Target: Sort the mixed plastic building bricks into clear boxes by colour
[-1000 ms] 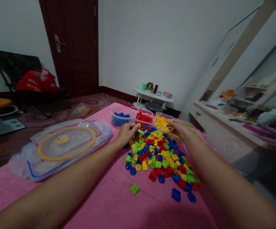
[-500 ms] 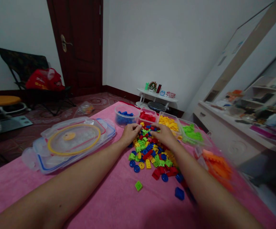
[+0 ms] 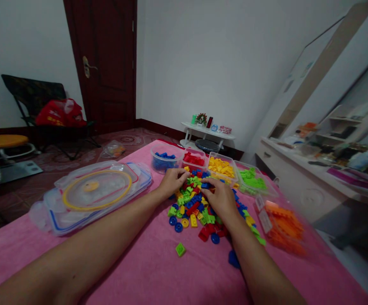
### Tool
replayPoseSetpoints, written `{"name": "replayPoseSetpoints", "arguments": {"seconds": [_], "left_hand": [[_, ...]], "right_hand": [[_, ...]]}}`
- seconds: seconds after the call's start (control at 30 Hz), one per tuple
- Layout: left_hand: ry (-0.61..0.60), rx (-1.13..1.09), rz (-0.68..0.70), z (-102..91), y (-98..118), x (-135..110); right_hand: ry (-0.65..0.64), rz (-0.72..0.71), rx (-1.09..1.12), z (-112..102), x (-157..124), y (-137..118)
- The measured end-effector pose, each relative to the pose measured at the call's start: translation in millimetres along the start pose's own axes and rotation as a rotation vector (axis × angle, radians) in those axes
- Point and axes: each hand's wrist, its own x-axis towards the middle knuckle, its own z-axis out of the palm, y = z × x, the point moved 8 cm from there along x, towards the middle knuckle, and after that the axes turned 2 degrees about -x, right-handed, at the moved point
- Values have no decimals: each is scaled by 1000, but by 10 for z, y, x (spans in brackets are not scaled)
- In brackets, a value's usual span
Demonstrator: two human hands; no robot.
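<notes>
A heap of small plastic bricks [image 3: 199, 203] in red, blue, yellow and green lies on the pink cloth [image 3: 158, 271]. My left hand [image 3: 173, 181] rests curled at the heap's far left edge, fingers closed on bricks I cannot make out. My right hand [image 3: 218, 199] lies on the heap's middle, its fingertips pinching a blue brick [image 3: 205, 185]. Behind the heap stand clear tubs: a blue-brick tub [image 3: 164, 159], a red-brick tub [image 3: 194, 159], a yellow-brick tub [image 3: 221, 166] and a green-brick tub [image 3: 252, 180].
A stack of clear lids [image 3: 91, 192] lies to the left. A tub of orange bricks [image 3: 282, 226] sits at the right. One green brick [image 3: 180, 249] lies apart, nearer me. A white dresser [image 3: 298, 178] stands right; a chair with a red bag [image 3: 58, 113] stands by the door.
My right hand has moved from the yellow tub leftwards and nearer onto the heap and now pinches a blue brick. The left hand has hardly moved. The view has shifted, showing the orange tub.
</notes>
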Motion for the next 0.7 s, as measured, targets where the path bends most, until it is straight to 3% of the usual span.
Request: {"name": "replayPoseSetpoints", "arguments": {"seconds": [0.1, 0.23, 0.3, 0.37, 0.53, 0.6, 0.7], "left_hand": [[-161, 250, 42, -78, 232, 84], [-414, 607, -117, -195, 349, 47], [-575, 689, -167, -158, 354, -67], [-641, 690, -180, -111, 343, -156], [-608, 465, -170, -26, 272, -148], [-623, 255, -228, 39, 271, -126], [-481, -200, -376, 123, 342, -84]], "right_hand": [[44, 22, 130, -77, 29, 160], [48, 79, 411, -164, 92, 291], [14, 113, 520, -175, 102, 295], [-14, 127, 585, -181, 98, 273], [-18, 125, 607, -203, 90, 272], [-21, 131, 579, -208, 96, 280], [-10, 124, 553, -235, 98, 220]]}}
